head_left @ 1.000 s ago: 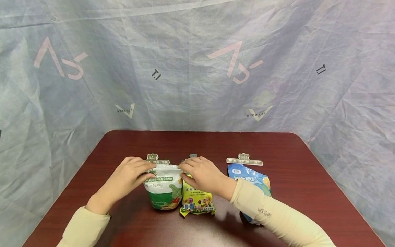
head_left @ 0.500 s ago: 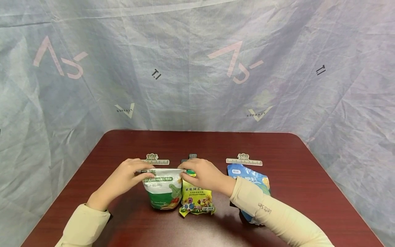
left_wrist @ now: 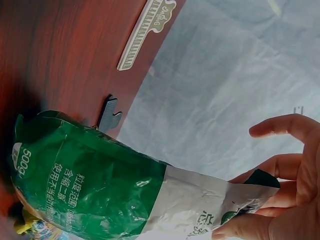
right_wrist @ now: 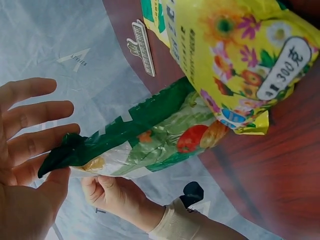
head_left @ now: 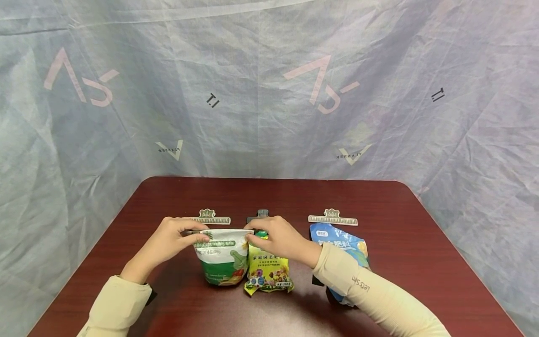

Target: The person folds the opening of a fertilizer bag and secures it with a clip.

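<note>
The left hand (head_left: 174, 241) and right hand (head_left: 275, 239) each pinch a top corner of the white-and-green bag (head_left: 221, 267), which stands between them on the worktop (head_left: 387, 210); its front reads 46.0%. The left wrist view shows 500g low on it, illegible from the head. Just right is a yellow bag (head_left: 268, 272) marked 300克; the blue bag (head_left: 330, 234), farther right, shows only in the head view. Behind lie three clips (head_left: 210, 220), then cloth (head_left: 258, 131) printed PLANNER, mirrored.

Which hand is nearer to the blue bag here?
Right. The right hand pinches the green-white bag at its right top corner, left of the blue bag; the left hand grips the green-white bag's left top corner, farther off.
</note>
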The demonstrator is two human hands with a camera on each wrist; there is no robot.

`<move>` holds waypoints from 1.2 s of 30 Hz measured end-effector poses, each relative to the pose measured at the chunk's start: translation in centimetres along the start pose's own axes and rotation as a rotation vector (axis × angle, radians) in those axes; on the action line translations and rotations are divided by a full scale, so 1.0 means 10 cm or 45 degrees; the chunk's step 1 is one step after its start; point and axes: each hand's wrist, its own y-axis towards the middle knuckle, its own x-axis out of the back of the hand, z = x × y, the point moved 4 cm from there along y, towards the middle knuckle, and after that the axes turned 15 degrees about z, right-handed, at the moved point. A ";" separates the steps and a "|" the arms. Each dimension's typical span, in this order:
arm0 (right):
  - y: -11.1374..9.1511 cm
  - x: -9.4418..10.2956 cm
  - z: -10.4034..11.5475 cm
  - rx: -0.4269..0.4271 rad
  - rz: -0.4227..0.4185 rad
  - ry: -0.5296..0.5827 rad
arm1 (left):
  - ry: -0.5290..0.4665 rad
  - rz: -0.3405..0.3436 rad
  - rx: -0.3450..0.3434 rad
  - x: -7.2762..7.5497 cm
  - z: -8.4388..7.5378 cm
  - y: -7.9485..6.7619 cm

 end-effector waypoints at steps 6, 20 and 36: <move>0.00 0.00 -0.01 0.010 -0.013 0.060 | -0.038 0.003 0.001 -0.01 0.02 0.00; -0.01 -0.01 -0.03 -0.062 0.035 0.211 | -0.286 0.074 0.088 -0.04 0.13 0.02; 0.00 -0.02 -0.05 -0.028 0.035 0.255 | -0.466 0.098 0.239 -0.05 0.10 0.01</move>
